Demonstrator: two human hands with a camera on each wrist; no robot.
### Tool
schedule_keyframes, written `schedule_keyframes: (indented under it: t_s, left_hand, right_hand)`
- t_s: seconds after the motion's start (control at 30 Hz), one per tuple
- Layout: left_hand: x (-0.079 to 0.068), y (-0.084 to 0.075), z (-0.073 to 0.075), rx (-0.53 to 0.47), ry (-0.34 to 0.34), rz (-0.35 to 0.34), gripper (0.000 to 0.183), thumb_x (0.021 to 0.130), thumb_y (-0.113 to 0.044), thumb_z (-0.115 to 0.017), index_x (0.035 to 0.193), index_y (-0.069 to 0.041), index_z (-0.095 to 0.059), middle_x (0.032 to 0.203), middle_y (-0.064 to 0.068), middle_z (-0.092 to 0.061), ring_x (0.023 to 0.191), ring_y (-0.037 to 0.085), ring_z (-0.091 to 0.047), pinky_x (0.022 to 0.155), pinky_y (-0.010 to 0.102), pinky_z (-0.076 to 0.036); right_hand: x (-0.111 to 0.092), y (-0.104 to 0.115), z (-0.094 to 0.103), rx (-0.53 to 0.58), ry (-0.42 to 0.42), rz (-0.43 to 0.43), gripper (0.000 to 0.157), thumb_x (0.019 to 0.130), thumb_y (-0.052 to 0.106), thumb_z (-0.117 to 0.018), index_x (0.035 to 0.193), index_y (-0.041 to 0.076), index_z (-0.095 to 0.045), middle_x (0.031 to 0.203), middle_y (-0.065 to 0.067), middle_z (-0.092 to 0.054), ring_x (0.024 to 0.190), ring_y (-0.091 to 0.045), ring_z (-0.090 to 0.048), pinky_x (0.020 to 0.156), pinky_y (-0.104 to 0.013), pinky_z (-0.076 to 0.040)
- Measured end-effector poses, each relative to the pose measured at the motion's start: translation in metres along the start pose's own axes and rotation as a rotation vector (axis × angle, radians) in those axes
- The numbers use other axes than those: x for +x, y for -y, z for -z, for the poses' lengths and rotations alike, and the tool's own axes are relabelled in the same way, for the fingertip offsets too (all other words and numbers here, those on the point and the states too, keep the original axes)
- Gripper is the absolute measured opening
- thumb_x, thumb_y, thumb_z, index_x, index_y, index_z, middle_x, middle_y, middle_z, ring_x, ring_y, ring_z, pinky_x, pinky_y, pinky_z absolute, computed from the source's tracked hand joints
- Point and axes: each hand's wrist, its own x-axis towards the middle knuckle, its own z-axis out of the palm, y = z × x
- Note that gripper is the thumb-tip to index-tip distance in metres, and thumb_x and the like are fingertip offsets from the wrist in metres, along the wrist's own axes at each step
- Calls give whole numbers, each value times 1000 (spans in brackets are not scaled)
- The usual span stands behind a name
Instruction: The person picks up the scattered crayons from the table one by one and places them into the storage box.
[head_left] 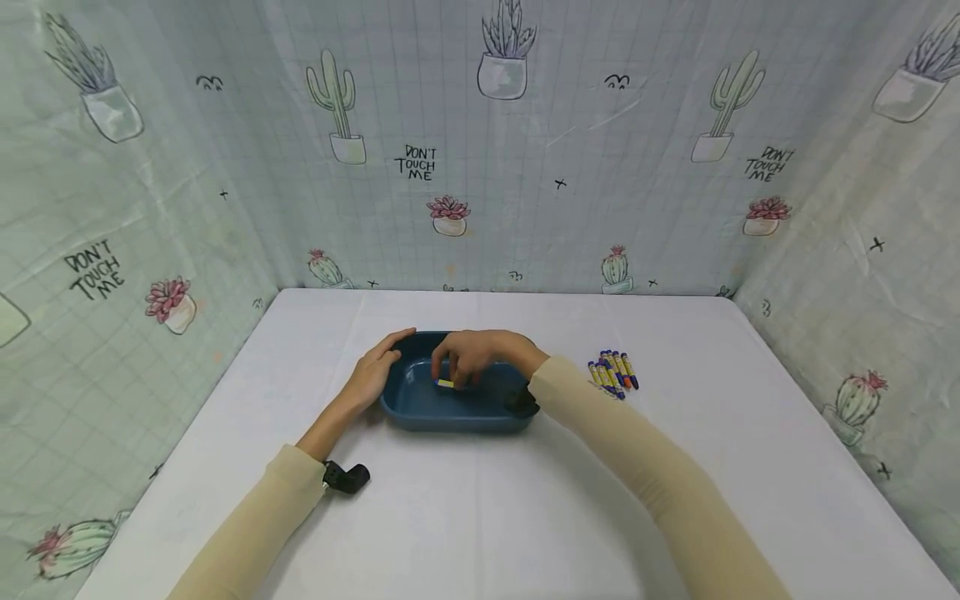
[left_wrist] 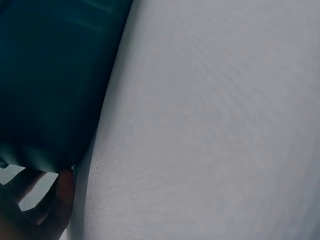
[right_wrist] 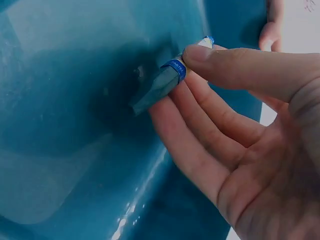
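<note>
A dark blue rectangular plastic basin (head_left: pixel 459 423) stands on the white table. My left hand (head_left: pixel 369 379) holds the basin's left end, its fingers at the rim; part of this grip also shows at the lower left of the left wrist view. Inside the basin's outline, my right hand (head_left: pixel 472 350) pinches an oil pastel (right_wrist: pixel 176 70) between thumb and fingers. The pastel has a pale wrapper with a blue band reading "PASTEL", and its greyish-green end points down toward the basin floor (right_wrist: pixel 60 90). In the head view the fingers partly cover it.
Several more pastels (head_left: pixel 613 371) with yellow and blue wrappers lie in a loose group right of the basin, beyond my right sleeve (head_left: pixel 622 450). A patterned cloth backdrop (head_left: pixel 525 167) rises behind the table (head_left: pixel 420 517) and along both sides.
</note>
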Motion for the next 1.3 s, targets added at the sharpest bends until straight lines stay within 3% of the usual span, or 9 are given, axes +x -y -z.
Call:
schedule_keyframes:
  t_s: [0.2, 0.6, 0.87, 0.93, 1.3]
  left_hand:
    - [-2, 3, -1, -2, -5, -1, 46, 103, -20, -30, 145, -34, -41, 155, -1, -36, 145, 30, -27, 116, 59, -22]
    - [1, 0, 1, -1, -5, -30, 47, 103, -16, -30, 146, -32, -40, 155, -2, -36, 146, 28, -25, 117, 57, -20]
    - [1, 1, 1, -3, 7, -44, 46, 103, -19, -28, 146, -33, -39, 155, 0, -36, 146, 29, -26, 117, 57, -21]
    - [-3, -8, 4, -20, 25, -32, 46, 104, -17, -28, 147, -28, -39, 155, 3, -35, 146, 31, -25, 117, 57, -21]
    - [1, 3, 1, 3, -5, -45, 46, 103, -18, -30, 145, -31, -41, 153, -2, -39, 145, 27, -30, 117, 54, -23]
  right_hand:
    - [8, 7, -3, -15, 60, -16, 32, 87, 1, -63, 116, 14, -66, 95, -6, -70, 84, -17, -69, 69, -37, -60]
    - [14, 18, -1, 1, 135, -170, 30, 85, -1, -66, 112, 11, -63, 100, -8, -65, 88, -21, -65, 79, -40, -59]
    - [17, 22, -4, 0, 159, -189, 30, 83, 0, -70, 109, 11, -63, 100, -7, -63, 85, -19, -65, 74, -36, -60]
    - [17, 23, -4, 9, 166, -198, 30, 82, 0, -71, 109, 11, -63, 100, -7, -63, 84, -19, -65, 74, -37, -60]
    - [12, 21, -1, 23, 162, -170, 35, 83, 2, -70, 115, 12, -63, 101, -8, -66, 88, -22, -67, 77, -40, -60]
